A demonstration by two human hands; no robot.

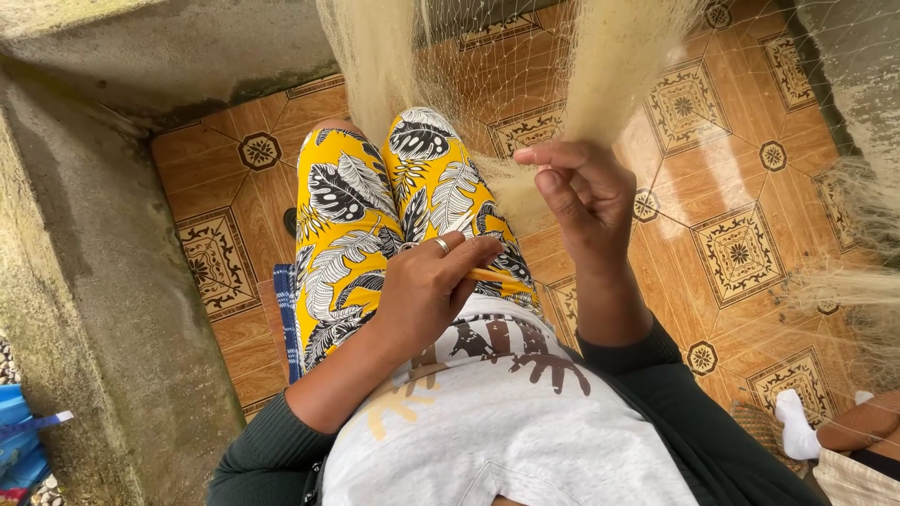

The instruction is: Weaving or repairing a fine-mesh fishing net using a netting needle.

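Brown patterned tiles (731,253) lie under me, with a grey wall on one side. I see my right hand (586,201) pinching the pale net (600,66) that hangs in front. My left hand (427,286) grips a yellow netting needle (492,275) above my yellow leaf trousers (361,220). I think I am mid-knot; next the needle must pass through the pinched mesh.
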